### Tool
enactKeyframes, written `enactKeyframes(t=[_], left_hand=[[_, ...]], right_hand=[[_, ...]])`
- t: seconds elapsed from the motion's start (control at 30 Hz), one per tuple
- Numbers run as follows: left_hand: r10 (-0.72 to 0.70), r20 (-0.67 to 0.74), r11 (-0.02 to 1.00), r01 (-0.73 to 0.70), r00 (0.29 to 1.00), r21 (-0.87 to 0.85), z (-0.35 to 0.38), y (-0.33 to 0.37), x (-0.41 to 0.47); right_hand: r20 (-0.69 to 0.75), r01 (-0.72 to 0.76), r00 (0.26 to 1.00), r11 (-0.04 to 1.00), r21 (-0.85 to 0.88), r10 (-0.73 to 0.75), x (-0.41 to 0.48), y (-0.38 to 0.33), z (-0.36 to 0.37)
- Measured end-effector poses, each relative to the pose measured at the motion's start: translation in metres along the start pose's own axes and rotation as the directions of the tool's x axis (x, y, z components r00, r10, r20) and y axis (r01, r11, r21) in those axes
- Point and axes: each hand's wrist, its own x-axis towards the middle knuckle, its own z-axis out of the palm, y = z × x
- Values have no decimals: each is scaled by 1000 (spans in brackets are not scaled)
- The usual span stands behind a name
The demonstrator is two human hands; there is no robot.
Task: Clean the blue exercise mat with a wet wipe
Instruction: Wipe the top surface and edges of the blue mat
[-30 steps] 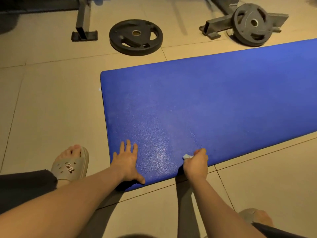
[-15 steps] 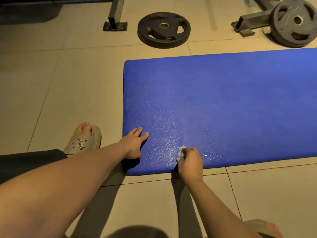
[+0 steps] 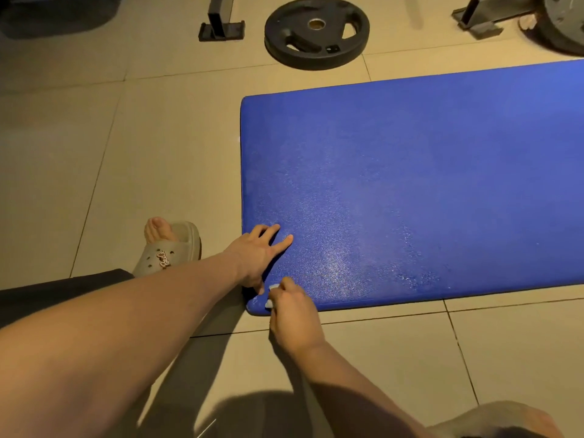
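I only get small white bits of the wet wipe (image 3: 273, 286) showing; the rest is hidden under the curled fingers of my right hand (image 3: 295, 314). The blue mat (image 3: 410, 184) runs off frame far right of the fingers. The weight plate (image 3: 565, 23) beyond is cropped. The sandal (image 3: 167, 254) charm lettering is too small to read.

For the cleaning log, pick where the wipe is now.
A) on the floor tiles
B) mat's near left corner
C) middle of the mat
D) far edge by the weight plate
B: the right hand pinches the wet wipe at the near left corner of the blue mat.
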Motion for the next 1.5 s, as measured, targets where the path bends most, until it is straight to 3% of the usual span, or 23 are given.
enactKeyframes(t=[0.1,0.2,0.33,0.43,0.53,0.6,0.7,0.83,0.93,1.03,1.13,1.2,1.27,1.37,1.43,1.5], left_hand=[[-16,-9,1000,16,1000,0,0,3,1],[-23,1,1000,23,1000,-3,-2,4,1],[-23,11,1000,23,1000,-4,-5,4,0],[-35,6,999,35,999,1,-6,6,0],[-50,12,999,50,999,8,-7,8,0],[-64,8,998,64,998,2,-8,10,0],[-90,29,995,91,996,-39,-11,15,0],[-177,105,896,204,979,-394,-20,36,-2],[-272,81,790,270,959,-551,-27,64,4],[-292,121,791,310,949,-527,-29,82,16],[-236,119,875,264,964,-406,-18,95,24],[-238,73,903,248,969,-352,-9,101,29],[-237,58,913,243,970,-329,-7,105,31],[-223,85,922,238,971,-304,-11,106,32],[-207,110,923,232,972,-308,-14,103,34],[-187,139,919,224,972,-324,-20,99,35]], right_hand=[[-7,97,995,991,-92,-98,2,21,-5],[-57,67,996,993,-100,-73,-3,43,-22],[-245,-169,955,985,13,167,-17,95,-53],[-350,-380,820,888,258,453,-28,123,-77],[-358,-455,742,819,350,566,-28,124,-80],[-336,-430,766,826,365,548,-23,107,-67],[-280,-344,862,893,289,422,-18,74,-41],[-211,-196,950,967,165,229,-17,54,-33],[-156,-155,975,988,26,157,-17,67,-43],[-162,-185,969,983,9,184,-19,89,-57],[-283,-271,905,943,194,318,-28,116,-74],[-348,-375,808,871,318,475,-37,147,-89],[-427,-486,688,809,329,587,-47,184,-106],[-504,-561,571,756,336,648,-57,218,-117],[-525,-540,543,751,379,655,-54,205,-108],[-491,-477,605,779,408,627,-46,172,-89]])
